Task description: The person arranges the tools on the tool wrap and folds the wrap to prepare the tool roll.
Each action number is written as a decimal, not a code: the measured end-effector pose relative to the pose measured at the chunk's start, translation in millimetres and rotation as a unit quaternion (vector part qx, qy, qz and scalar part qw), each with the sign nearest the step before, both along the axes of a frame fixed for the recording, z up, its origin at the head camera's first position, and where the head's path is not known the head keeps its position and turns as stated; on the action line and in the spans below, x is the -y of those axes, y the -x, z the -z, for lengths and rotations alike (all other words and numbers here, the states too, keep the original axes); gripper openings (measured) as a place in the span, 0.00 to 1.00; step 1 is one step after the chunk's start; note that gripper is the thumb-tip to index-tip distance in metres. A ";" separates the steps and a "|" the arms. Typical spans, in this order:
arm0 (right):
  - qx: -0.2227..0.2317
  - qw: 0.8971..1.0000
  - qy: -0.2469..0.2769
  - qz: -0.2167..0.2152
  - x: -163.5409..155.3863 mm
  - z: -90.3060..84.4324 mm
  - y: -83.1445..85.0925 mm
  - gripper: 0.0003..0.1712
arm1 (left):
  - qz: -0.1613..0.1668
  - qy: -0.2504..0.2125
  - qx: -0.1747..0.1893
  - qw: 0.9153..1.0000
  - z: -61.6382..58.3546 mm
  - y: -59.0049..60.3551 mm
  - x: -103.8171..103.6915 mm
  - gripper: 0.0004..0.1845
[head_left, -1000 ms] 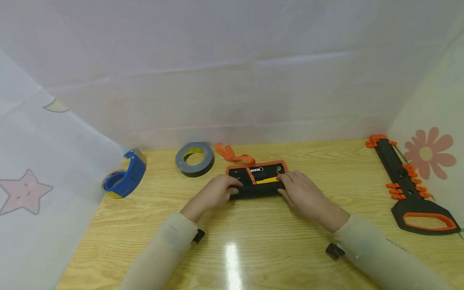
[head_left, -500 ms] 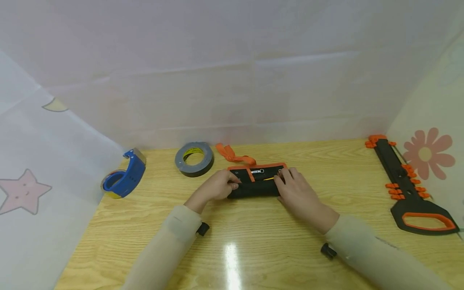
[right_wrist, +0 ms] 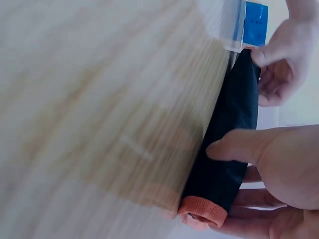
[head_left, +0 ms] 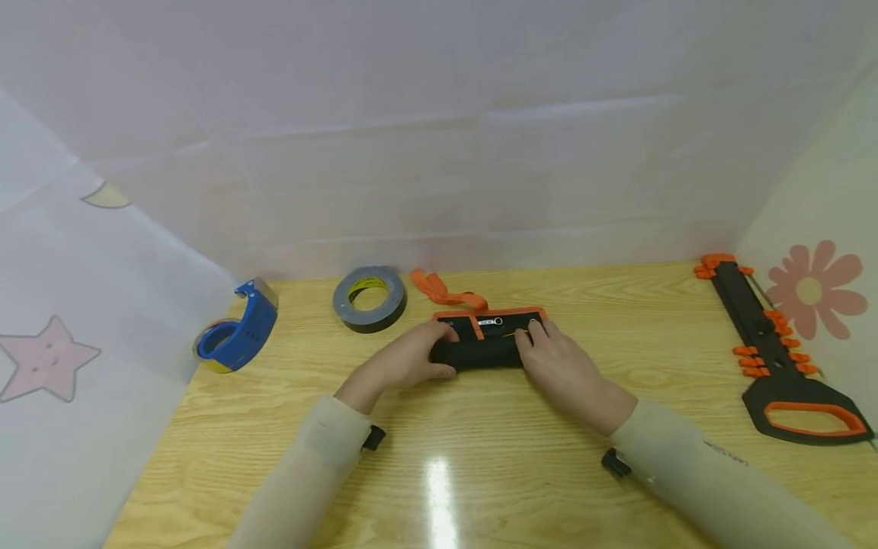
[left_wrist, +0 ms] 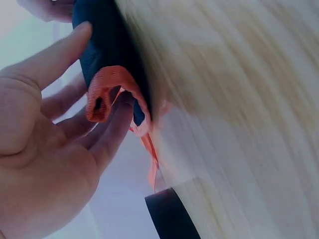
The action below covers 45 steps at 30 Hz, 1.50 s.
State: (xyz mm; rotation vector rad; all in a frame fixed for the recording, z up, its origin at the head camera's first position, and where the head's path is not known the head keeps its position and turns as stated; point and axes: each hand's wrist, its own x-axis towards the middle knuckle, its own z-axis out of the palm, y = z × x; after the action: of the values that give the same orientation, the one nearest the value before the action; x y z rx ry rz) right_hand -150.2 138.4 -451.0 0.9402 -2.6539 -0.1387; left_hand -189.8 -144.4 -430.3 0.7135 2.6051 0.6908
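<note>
A black fabric tool roll (head_left: 480,353) with orange trim lies on the table, its near side rolled over towards the back. My left hand (head_left: 410,357) holds the left end of the roll, thumb in front and fingers behind. At the right end, my right hand (head_left: 559,375) grips it, its thumb pressing the black fabric (right_wrist: 224,124) in the right wrist view. On the unrolled part shows the silver ring end of a small tool (head_left: 490,322). A thin yellow edge peeks out near my right fingertips. The orange trim (left_wrist: 112,77) curls round the roll's open end in the left wrist view.
An orange strap (head_left: 449,293) trails behind the roll. A roll of grey tape (head_left: 393,305) lies back left, with a blue tape dispenser (head_left: 252,329) farther left. At the right lies a black tool (head_left: 792,396) with orange clips and handle trim. Fabric walls enclose the table (head_left: 521,457).
The near side of the tool roll has been rolled farther back, covering most of the yellow piece. My right hand has moved slightly left along with it.
</note>
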 end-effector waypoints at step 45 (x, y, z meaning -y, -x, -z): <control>0.133 0.973 0.188 0.025 -17.4 -6.2 23.0 0.17 | -0.025 -0.033 0.029 0.999 4.2 34.5 12.9 0.17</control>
State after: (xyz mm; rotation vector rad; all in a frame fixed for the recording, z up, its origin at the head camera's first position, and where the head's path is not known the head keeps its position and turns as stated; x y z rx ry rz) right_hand -173.2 155.8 -444.8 0.8107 -2.7975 0.4966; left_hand -224.2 -157.3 -434.5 0.6396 2.5654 0.8045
